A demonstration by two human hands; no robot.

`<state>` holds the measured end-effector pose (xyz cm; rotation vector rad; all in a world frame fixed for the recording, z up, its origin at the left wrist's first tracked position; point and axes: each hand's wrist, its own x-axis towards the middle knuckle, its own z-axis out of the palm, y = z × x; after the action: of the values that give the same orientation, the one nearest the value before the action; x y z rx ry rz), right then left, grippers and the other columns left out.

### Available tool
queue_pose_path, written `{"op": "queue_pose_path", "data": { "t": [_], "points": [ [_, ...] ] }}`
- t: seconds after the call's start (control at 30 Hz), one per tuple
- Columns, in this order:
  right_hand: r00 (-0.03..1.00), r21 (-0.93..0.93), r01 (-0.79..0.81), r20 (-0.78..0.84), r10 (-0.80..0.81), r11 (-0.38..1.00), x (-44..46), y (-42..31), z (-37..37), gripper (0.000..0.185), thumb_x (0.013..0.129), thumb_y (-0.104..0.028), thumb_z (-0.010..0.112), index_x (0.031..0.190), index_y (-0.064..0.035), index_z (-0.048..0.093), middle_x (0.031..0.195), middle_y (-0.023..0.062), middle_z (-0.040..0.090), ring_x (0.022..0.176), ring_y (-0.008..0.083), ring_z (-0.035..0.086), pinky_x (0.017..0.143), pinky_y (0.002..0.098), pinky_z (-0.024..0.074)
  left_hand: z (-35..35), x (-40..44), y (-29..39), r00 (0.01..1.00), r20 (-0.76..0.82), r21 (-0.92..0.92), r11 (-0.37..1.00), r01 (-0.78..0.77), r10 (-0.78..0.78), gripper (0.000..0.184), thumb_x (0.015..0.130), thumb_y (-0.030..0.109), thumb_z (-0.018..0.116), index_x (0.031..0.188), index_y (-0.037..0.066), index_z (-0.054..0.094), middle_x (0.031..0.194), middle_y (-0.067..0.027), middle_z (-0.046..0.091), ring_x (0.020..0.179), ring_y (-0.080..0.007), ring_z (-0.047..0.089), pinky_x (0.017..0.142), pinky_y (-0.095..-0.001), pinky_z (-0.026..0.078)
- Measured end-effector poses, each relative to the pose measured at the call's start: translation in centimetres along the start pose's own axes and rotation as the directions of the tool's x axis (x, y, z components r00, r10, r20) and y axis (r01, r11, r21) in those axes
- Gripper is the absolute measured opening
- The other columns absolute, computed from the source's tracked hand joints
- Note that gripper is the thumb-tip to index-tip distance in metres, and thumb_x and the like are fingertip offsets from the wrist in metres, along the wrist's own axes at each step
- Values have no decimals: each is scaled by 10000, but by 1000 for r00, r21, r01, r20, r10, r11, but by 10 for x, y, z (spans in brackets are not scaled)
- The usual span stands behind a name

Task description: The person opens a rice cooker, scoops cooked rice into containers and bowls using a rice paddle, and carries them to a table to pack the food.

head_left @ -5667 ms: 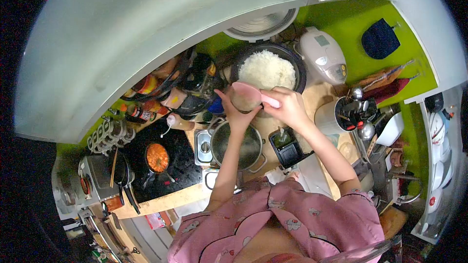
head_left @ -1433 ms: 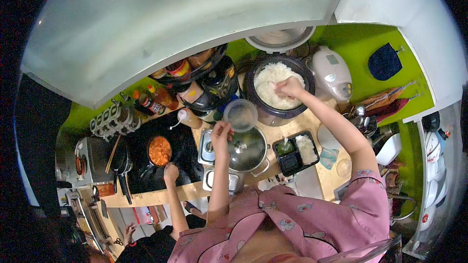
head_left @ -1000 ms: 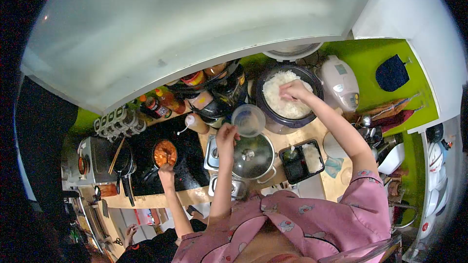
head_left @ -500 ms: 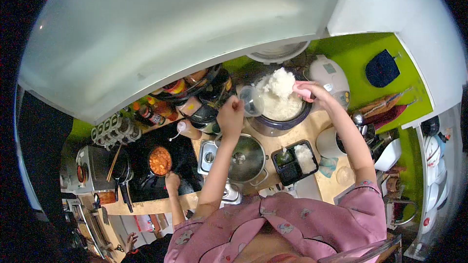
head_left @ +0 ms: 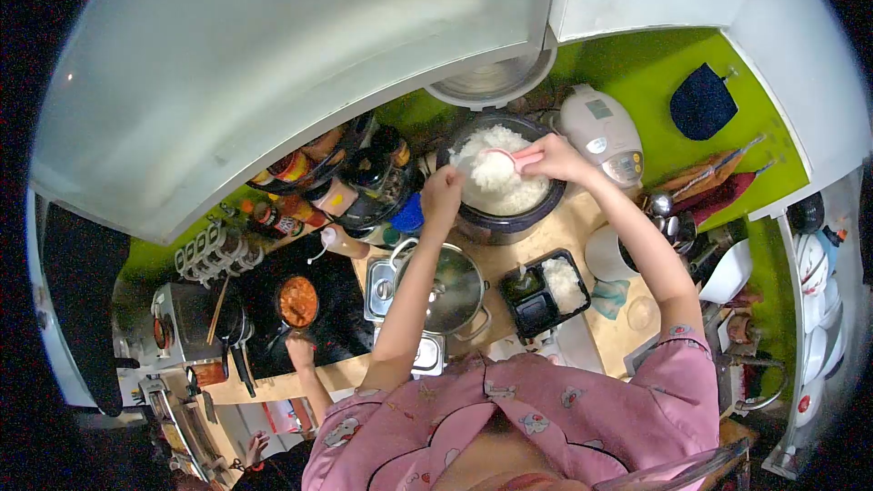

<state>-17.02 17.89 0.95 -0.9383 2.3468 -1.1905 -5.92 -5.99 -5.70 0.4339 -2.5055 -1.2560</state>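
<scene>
My right hand (head_left: 551, 160), fingers closed, grips a pink rice paddle (head_left: 524, 159). White rice (head_left: 494, 171) is heaped on the paddle's end, above the open rice cooker (head_left: 509, 229) full of cooked rice. My left hand (head_left: 443, 191) pinches the rim of a clear plastic cup (head_left: 466, 184) at the cooker's left side. The cup overlaps the rice behind it, so its contents are hard to make out. Nearer my body lies a black compartment tray (head_left: 544, 323) with rice (head_left: 564, 285) in its right section.
Left of the tray stands a steel pot (head_left: 455, 286). Another person's hand (head_left: 300, 352) is at a small pan of red-orange food (head_left: 297, 301) on the black stovetop (head_left: 346, 327). A squeeze bottle (head_left: 344, 242) and sauce bottles stand behind. A white rice cooker (head_left: 600, 132) is at right.
The heaped paddle has moved left and down, close to the clear cup. My left hand has shifted slightly, and the cup now overlaps the rice cooker's opening.
</scene>
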Motion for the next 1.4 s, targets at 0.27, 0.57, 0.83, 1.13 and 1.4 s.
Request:
{"op": "queue_pose_path", "data": {
  "t": [0.27, 0.57, 0.83, 1.13, 1.4],
  "points": [
    [943, -647, 237, -28, -333, 725, 10, -66, 51, 224, 670, -211, 677, 872, -137, 742, 717, 149, 659, 693, 315, 668, 639, 414, 539, -1, -17, -19, 995, -53, -302, 951, 65, -85, 233, 913, 188, 580, 774, 1, 570, 603, -115, 544, 548, -230, 530, 541, -372, 392],
    [917, -768, 322, 106, -385, 554, 0, -107, 84, 76, 636, -114, 648, 679, -61, 681, 685, 144, 650, 677, 295, 667, 600, 392, 536, -38, -76, 4, 934, -125, -437, 864, 251, -335, 173, 920, 165, 581, 953, -5, 567, 774, -90, 572, 685, -178, 561, 637, -317, 473],
    [837, -839, 422, 216, -503, 342, 3, -97, 96, 64, 643, -131, 639, 599, -92, 665, 684, 93, 660, 739, 242, 654, 562, 344, 518, -39, -77, -4, 973, -125, -136, 968, -210, 193, 1283, 574, 123, 885, 1518, 72, 18, 1491, -196, 304, 1350, -367, 316, 1117, -442, 278],
    [723, -776, 561, 290, -626, 288, 7, -84, 74, 96, 695, -159, 604, 711, -134, 696, 801, 13, 645, 773, 201, 604, 568, 307, 513, -15, -47, -23, 969, -69, -252, 935, -248, 238, 1406, 537, 147, 906, 1510, 78, -106, 1488, -222, 294, 1339, -378, 322, 1119, -448, 277],
    [795, -747, 495, 183, -579, 444, -5, -105, 38, 317, 693, -140, 644, 1001, -178, 711, 988, -9, 642, 848, 197, 617, 639, 328, 545, 6, -53, -24, 961, -139, -105, 961, -254, 239, 1359, 607, 240, 872, 1501, 46, -134, 1421, -204, 375, 1299, -391, 346, 1102, -489, 244]
  ]
}}
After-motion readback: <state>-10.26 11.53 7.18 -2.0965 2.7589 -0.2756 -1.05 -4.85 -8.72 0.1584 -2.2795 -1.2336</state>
